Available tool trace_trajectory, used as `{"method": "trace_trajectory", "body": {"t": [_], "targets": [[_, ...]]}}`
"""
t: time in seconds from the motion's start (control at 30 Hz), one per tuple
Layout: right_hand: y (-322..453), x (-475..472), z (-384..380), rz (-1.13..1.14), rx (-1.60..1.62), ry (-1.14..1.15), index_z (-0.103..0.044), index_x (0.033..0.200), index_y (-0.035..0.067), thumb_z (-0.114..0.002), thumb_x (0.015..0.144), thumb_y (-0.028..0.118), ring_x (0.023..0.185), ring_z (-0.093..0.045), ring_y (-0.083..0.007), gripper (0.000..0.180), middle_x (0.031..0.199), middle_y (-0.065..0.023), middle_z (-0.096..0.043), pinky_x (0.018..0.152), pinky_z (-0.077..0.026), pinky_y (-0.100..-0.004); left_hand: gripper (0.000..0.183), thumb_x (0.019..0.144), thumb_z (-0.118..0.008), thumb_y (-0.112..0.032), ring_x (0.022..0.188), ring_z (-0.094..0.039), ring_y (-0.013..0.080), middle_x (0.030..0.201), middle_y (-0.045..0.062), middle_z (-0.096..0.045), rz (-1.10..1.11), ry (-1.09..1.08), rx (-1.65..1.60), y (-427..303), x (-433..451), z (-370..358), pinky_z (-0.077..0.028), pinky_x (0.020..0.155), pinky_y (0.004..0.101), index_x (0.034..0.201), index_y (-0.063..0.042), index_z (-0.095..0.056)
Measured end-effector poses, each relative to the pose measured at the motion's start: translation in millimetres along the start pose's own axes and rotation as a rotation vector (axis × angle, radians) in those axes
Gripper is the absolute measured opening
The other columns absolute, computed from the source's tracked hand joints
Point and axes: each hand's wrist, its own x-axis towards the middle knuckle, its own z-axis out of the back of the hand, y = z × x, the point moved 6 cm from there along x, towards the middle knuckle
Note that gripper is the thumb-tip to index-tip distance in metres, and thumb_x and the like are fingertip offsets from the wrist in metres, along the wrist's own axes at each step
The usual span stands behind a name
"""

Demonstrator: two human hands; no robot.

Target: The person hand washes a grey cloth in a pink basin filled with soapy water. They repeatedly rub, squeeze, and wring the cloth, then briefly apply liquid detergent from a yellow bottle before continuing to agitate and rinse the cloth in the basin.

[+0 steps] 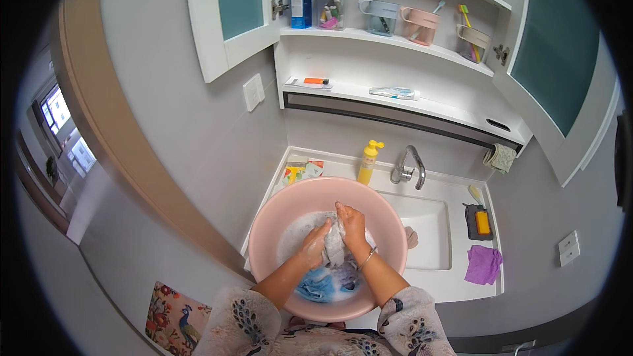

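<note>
A pale, wet cloth (334, 246) is bunched between my two hands, above sudsy water. My left hand (314, 244) grips its left side, thumb up. On the other side my right hand (352, 222) holds the cloth, with a bangle on that wrist. Both hands are inside a large pink basin (267, 227). Blue fabric (316, 286) and a greyish-purple piece (346, 274) lie soaking below them. White foam (296, 232) covers part of the water.
The basin overlaps a white sink (430, 237) with a chrome faucet (415, 165). Behind stands a yellow bottle (367, 163). A purple cloth (483, 264) and an orange bar (482, 222) lie right. Overhead, open cabinet doors (554, 59) flank shelves holding toothbrush cups (420, 24).
</note>
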Motion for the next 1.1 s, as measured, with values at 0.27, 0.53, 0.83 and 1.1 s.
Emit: {"method": "trace_trajectory", "body": {"t": [0.27,0.53,0.83,1.1], "targets": [[47.7,-37.3,2.4,0.06,0.358,-0.066,-0.057,0.07,0.003,-0.054,0.088,0.029,0.058,-0.05,-0.0136,0.032,0.062,-0.0033,-0.053,0.054,-0.041,-0.0322,0.036,0.093,-0.044,-0.029,0.087,-0.059,0.019,0.098,0.013,-0.058,-0.274,-0.046,0.097,-22.5,13.4,46.5,-0.048,0.076,0.0316,0.105,0.004,-0.053],[40.9,-18.9,4.9,0.345,-0.385,-0.032,-0.053,0.057,0.009,-0.052,0.086,0.026,0.052,-0.057,-0.0289,0.033,0.058,-0.0135,-0.056,0.046,-0.043,-0.0415,0.04,0.091,-0.046,-0.038,0.085,-0.055,0.0167,0.092,0.009,-0.058,-0.277,-0.267,0.179,-10.8,-7.6,3.9,-0.045,0.074,0.0309,0.096,0.0,-0.057],[41.8,-15.2,-1.1,0.268,-0.384,0.066,-0.059,0.065,0.008,-0.048,0.088,0.029,0.058,-0.055,-0.0329,0.034,0.063,-0.0132,-0.057,0.054,-0.044,-0.0419,0.045,0.09,-0.047,-0.042,0.079,-0.056,0.0166,0.088,0.007,-0.059,-0.238,-0.297,0.131,4.0,14.9,26.8,-0.046,0.071,0.0291,0.103,-0.001,-0.056],[34.7,-25.2,-15.3,0.403,-0.303,0.05,-0.058,0.066,0.007,-0.055,0.085,0.024,0.054,-0.054,-0.0268,0.025,0.059,-0.0101,-0.055,0.051,-0.043,-0.0373,0.042,0.091,-0.044,-0.043,0.075,-0.059,0.0192,0.084,0.007,-0.059,-0.07,-0.238,0.007,16.1,25.4,44.1,-0.049,0.069,0.0318,0.108,-0.006,-0.055]]}}
